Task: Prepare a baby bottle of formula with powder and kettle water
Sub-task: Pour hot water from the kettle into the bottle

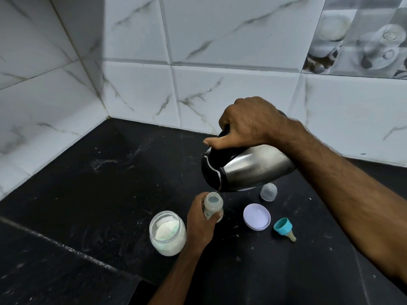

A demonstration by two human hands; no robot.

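Observation:
My right hand (248, 124) grips the black handle of a steel kettle (248, 168), which is tipped far over to the left with its spout just above the mouth of a small clear baby bottle (213, 206). The bottle stands upright on the black counter, and my left hand (199, 221) holds it round its body. A thin stream of water runs from the spout into the bottle. An open glass jar of white formula powder (167, 233) stands just left of my left hand.
On the black counter (99, 183) to the right of the bottle lie a pale lilac jar lid (256, 219), a clear dome cap (268, 192) and a teal bottle ring with its teat (284, 228). White marble tiles (220, 89) close off the back and left sides.

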